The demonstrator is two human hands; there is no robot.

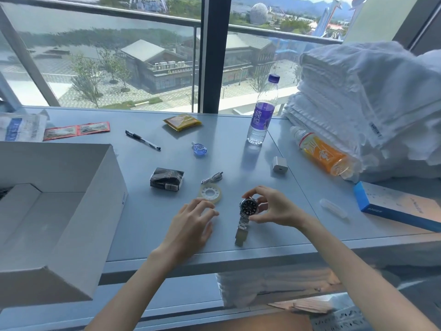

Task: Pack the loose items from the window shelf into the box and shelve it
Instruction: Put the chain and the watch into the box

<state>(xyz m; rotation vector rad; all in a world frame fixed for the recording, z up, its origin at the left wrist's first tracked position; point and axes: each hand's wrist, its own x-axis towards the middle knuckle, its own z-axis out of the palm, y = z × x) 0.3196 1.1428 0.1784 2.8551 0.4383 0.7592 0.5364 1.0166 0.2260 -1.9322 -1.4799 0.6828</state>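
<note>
My right hand (272,206) pinches a metal wristwatch (248,207) by its black dial, the steel band hanging down to the grey window shelf (238,149). My left hand (193,223) hovers empty with fingers spread, just below a clear tape roll (210,193). The open white cardboard box (78,211) sits at the left edge of the shelf. Loose items lie around: a black packet (167,179), a coiled cable (212,177), a white charger (278,164), a pen (142,140), a small blue bottle (199,148), a yellow sachet (182,122) and red sachets (76,130).
A purple-labelled water bottle (262,113) stands upright at the back. An orange drink bottle (322,154) lies against a stack of white towels (372,111) on the right. A blue flat box (401,204) and a clear small case (333,208) lie at the right front.
</note>
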